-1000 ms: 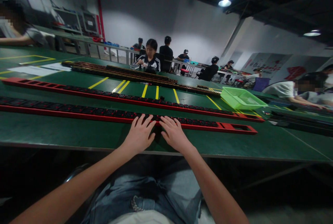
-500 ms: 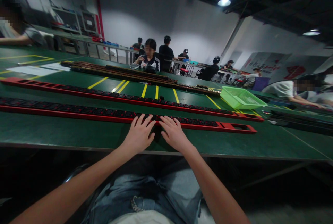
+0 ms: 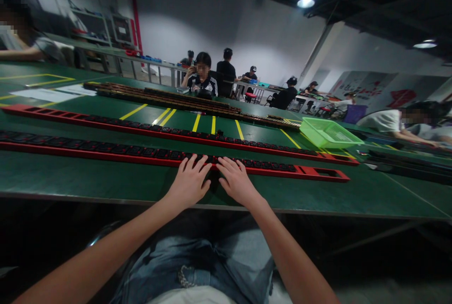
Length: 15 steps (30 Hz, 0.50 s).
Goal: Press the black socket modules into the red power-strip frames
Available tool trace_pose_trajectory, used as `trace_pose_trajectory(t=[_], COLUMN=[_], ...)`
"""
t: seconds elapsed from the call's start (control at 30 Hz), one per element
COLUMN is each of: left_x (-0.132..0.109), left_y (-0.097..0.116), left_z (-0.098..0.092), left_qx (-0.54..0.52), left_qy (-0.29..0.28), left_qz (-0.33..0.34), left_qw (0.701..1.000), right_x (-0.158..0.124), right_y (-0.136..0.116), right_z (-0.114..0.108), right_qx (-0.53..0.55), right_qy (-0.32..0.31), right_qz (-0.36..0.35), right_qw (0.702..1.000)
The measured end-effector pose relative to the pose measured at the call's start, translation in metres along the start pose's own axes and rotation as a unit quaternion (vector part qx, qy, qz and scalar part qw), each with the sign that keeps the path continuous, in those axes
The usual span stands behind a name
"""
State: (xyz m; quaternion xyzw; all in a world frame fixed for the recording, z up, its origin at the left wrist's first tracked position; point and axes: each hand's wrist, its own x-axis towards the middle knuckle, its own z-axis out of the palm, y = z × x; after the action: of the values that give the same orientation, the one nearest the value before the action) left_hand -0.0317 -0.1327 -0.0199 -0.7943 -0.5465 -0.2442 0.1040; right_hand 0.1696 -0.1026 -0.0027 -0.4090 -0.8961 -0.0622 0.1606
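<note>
A long red rail [image 3: 268, 172] fitted with a row of black square pieces [image 3: 116, 149] lies across the table in front of me. My left hand [image 3: 189, 181] rests over its middle, fingers spread, the tips on the black pieces. Close beside it, my right hand [image 3: 235, 179] lies in the same way with its fingers stretched over the rail. Neither hand grips anything. The part of the rail under my fingers is hidden. A second red rail [image 3: 212, 142] with similar black pieces runs behind, roughly parallel and apart from my hands.
Behind the rails stands a light green basket [image 3: 330, 134] on the right. A stack of long brown strips [image 3: 169, 100] lies farther back on the green table [image 3: 106, 179]. White sheets [image 3: 45, 94] lie at the left. Several people sit around; one person [image 3: 203, 78] faces me.
My hands stay in place on the rail. The person across the table has raised a hand nearer the head. The view has shifted very slightly.
</note>
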Motion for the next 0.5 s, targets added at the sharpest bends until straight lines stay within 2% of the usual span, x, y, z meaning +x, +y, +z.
trace_pose_trajectory(t=[0.5], left_x=[-0.0002], left_y=[0.0008], left_z=[-0.0009], left_qx=[0.011], left_qy=[-0.004], left_qz=[0.003], left_qw=[1.000], right_x=[-0.0005], right_y=[-0.0006], right_z=[-0.0011], right_qx=[0.001], right_qy=[-0.004], right_qz=[0.002], right_qw=[1.000])
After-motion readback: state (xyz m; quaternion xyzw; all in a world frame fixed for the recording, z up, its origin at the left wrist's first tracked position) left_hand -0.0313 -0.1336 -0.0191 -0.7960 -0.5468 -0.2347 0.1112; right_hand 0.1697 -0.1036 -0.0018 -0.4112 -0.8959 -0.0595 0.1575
